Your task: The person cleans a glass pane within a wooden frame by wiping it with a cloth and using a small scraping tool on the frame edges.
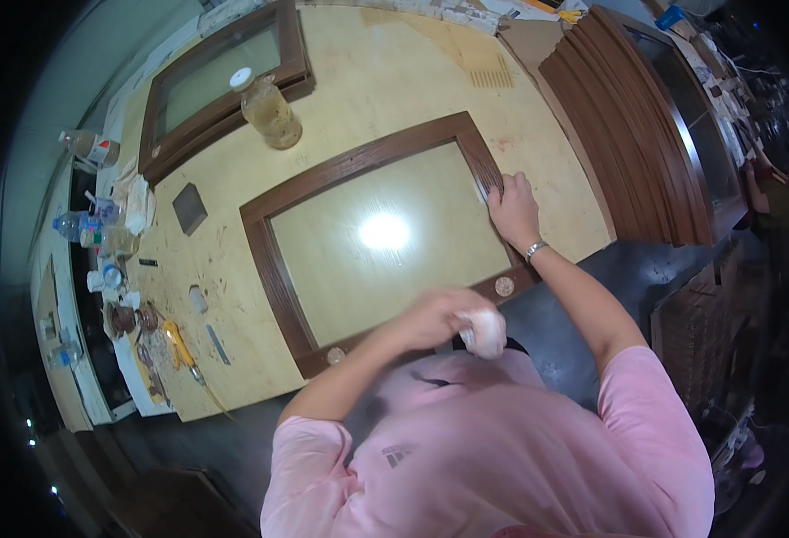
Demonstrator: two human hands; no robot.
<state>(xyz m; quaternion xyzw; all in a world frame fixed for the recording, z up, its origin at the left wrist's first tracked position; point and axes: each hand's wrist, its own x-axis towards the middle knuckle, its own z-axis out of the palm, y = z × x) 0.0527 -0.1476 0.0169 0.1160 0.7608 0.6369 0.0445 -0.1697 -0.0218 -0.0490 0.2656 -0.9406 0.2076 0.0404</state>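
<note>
Right hand (513, 208) presses flat on the brown window frame (278, 269), gripping nothing; left hand (439, 316), blurred, seems closed around a white cloth (484, 330)

Framed glass panel (385, 238) lay on workbench (367, 72). Right hand (513, 211) rested on panel's right edge. Left hand (444, 314) held rag (484, 332) at near edge. Bottle (269, 109) stood behind panel. Second panel (219, 76) lay far left. Stacked frames (632, 125) stood right.
</note>
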